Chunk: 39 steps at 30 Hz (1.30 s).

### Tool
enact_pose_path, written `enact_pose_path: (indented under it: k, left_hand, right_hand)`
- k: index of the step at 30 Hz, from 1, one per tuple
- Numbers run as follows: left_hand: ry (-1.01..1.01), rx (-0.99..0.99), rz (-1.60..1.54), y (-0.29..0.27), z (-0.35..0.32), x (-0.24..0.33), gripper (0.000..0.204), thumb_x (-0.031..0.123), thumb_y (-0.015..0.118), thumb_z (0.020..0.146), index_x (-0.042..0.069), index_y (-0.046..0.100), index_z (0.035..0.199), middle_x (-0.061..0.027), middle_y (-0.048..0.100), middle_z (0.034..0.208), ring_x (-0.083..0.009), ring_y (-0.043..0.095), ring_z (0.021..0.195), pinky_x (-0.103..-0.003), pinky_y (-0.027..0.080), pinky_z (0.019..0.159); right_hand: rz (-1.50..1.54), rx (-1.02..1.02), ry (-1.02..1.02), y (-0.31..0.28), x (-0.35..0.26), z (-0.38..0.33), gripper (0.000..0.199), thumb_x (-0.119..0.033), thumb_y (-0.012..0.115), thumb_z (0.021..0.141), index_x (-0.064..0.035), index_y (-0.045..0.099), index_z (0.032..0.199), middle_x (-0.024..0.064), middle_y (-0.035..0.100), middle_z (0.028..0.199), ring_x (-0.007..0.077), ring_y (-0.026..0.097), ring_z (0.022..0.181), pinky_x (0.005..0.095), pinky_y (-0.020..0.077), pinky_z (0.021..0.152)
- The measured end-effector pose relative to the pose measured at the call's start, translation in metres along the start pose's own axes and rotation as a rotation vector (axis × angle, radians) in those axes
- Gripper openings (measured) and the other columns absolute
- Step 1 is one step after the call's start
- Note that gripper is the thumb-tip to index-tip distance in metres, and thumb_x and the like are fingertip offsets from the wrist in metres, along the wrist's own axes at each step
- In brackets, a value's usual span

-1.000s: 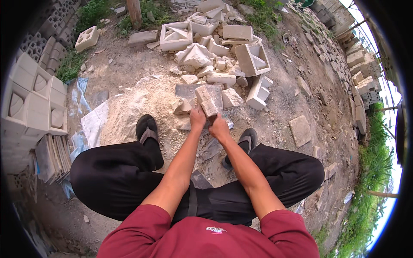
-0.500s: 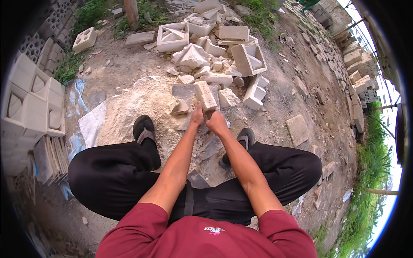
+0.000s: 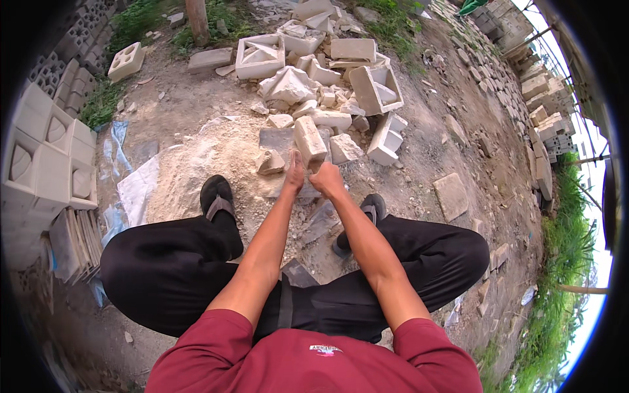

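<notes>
Block (image 3: 310, 139) beyond lettered maroon shirt (image 3: 314, 367)

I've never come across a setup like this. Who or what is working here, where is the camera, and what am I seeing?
No machine here: a person uses two bare hands. A wide fisheye camera on the head looks down past the maroon shirt, bending straight edges near the rim. The right hand appears closed at the near end of a pale oblong block; the left hand is beside it, its grip hard to make out. On the dirt ground ahead lie a dark flat slab, a heap of broken blocks and sandy powder.
</notes>
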<state>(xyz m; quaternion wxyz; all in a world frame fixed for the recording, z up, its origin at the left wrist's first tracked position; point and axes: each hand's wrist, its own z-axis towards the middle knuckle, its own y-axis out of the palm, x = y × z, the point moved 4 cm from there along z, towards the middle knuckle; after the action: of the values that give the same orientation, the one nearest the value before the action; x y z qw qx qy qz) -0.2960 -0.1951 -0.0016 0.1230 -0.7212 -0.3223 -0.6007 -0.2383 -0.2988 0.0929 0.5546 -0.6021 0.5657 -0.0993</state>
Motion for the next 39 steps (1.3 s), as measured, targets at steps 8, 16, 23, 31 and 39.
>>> enact_pose_path:
  k: [8,16,23,31,39]
  left_hand:
    - [-0.049,0.133,-0.306,0.001,0.003,0.010,0.093,0.071,0.019,0.093,-0.005,0.031,0.144,-0.0156,0.038,0.146,-0.0235,0.036,0.134,-0.032,0.027,0.112]
    - [-0.072,0.016,-0.417,0.000,-0.005,-0.005,0.091,0.070,0.016,0.093,-0.002,0.023,0.148,-0.0134,0.034,0.149,-0.0237,0.035,0.135,-0.033,0.025,0.113]
    - [0.076,0.214,0.190,-0.006,-0.013,0.016,0.057,0.048,0.044,0.096,0.001,0.057,0.125,-0.0168,0.063,0.118,-0.0259,0.060,0.110,-0.034,0.044,0.096]
    - [-0.084,-0.266,1.013,-0.010,-0.033,0.019,0.031,0.030,0.076,0.067,0.004,0.070,0.085,-0.0182,0.069,0.081,-0.0327,0.067,0.078,-0.041,0.052,0.072]
    - [0.040,-0.069,0.677,-0.008,-0.018,0.014,0.027,0.023,0.073,0.078,0.000,0.070,0.093,-0.0133,0.072,0.088,-0.0205,0.069,0.079,-0.031,0.054,0.074]
  right_hand:
    - [-0.052,0.163,0.027,0.022,0.011,-0.027,0.046,-0.018,0.070,0.072,0.0147,0.057,0.101,0.0349,0.063,0.095,0.0435,0.064,0.095,0.0489,0.0512,0.085]
    - [0.055,0.219,-0.027,0.002,-0.019,-0.016,0.042,-0.020,0.065,0.070,0.0122,0.061,0.097,0.0333,0.064,0.092,0.0458,0.063,0.093,0.0478,0.0516,0.083]
    - [-0.078,0.049,-0.009,0.015,0.015,-0.006,0.039,-0.020,0.069,0.071,0.0107,0.061,0.093,0.0277,0.067,0.090,0.0398,0.067,0.086,0.0455,0.0540,0.075]
    - [0.124,0.002,0.197,-0.020,0.044,0.007,0.041,-0.031,0.072,0.068,0.0084,0.067,0.077,0.0212,0.068,0.071,0.0308,0.070,0.067,0.0384,0.0564,0.063]
    - [0.038,0.099,0.131,-0.006,0.043,-0.013,0.048,-0.024,0.070,0.070,0.0130,0.061,0.100,0.0331,0.064,0.100,0.0418,0.063,0.099,0.0440,0.0524,0.085]
